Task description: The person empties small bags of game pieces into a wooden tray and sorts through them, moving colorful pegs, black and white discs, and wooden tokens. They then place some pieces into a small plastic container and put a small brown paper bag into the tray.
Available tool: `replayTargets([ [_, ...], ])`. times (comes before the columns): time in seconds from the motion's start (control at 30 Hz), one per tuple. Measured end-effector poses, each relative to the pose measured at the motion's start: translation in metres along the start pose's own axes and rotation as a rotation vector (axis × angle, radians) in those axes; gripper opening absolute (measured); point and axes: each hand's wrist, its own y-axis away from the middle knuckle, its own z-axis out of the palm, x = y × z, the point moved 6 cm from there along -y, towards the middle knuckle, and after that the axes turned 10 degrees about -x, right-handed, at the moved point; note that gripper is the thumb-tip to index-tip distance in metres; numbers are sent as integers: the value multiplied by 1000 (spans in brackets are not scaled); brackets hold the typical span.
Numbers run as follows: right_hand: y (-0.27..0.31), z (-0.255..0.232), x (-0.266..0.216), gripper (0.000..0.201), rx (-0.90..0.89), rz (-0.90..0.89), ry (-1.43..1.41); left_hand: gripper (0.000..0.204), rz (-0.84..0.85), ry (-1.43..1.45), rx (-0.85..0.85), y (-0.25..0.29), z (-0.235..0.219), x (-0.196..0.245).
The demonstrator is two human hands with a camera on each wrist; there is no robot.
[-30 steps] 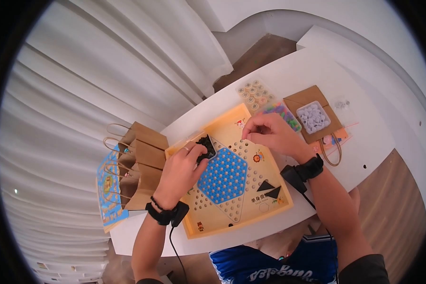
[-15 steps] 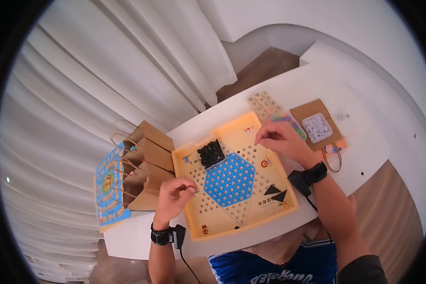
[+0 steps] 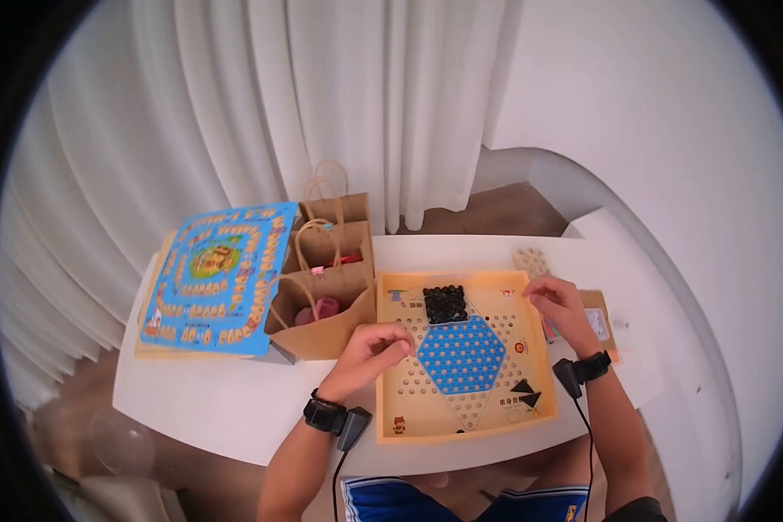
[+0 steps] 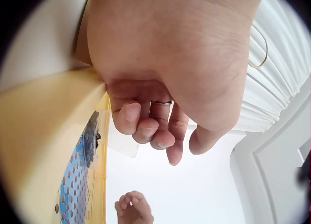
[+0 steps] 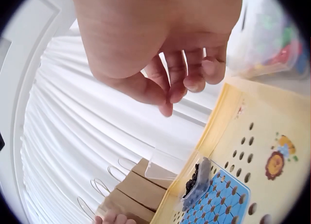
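Observation:
The left hand [image 3: 367,355] hovers over the left edge of a yellow-framed game board [image 3: 426,418], its fingers loosely curled; in the left wrist view that hand [image 4: 167,63] shows a ring and a gap between thumb and forefinger. Above the board's upper right corner is the right hand [image 3: 567,315], its fingers bent loosely downward. The right wrist view shows its thumb [image 5: 155,94] close to the forefinger, with no object visible between them. A clear box of black pieces [image 3: 445,304] sits on the board above the blue hexagon [image 3: 461,357]. Black triangles [image 3: 531,398] lie lower right.
Brown paper bags [image 3: 344,326] stand left of the board, beside a blue illustrated board [image 3: 217,270]. Round pieces [image 3: 531,259] lie behind the right hand. A box of white pieces [image 3: 597,324] and colourful pieces [image 5: 286,51] are to the right.
The left hand has left the box of black pieces and moved to the board's left edge. The right hand stays near the upper right corner. The head view has swung left.

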Motion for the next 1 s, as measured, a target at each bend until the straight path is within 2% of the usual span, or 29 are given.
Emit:
replayTargets([
  [0.07,-17,14,-38,20,81,-315,298,21,16,30,-5,0,0,0],
  [0.17,-43,48,-74,22,50,-334,311,20,37,71,-7,0,2,2],
  [0.2,-51,57,-75,22,1,-291,313,19,40,72,-10,0,3,3],
  [0.33,-82,73,-51,20,-62,-328,474,18,81,82,-16,-1,1,1],
  [0.4,-89,83,-38,19,-106,-177,477,16,24,91,-41,-1,1,-4],
  [0.5,-88,98,-38,21,-170,-269,620,15,22,90,-31,-1,1,-3],
  [0.67,-80,109,-27,23,-163,-245,741,16,36,86,-36,0,2,5],
  [0.77,-78,111,-21,25,-116,-226,835,15,43,96,-21,0,3,5],
  [0.83,-76,113,-25,25,-51,-331,907,15,43,102,-36,-1,3,5],
  [0.97,-77,111,-6,25,-96,-349,860,14,46,36,-21,-1,5,8],
  [1.0,-71,113,-4,25,-126,-295,826,14,45,35,-15,0,5,9],
])
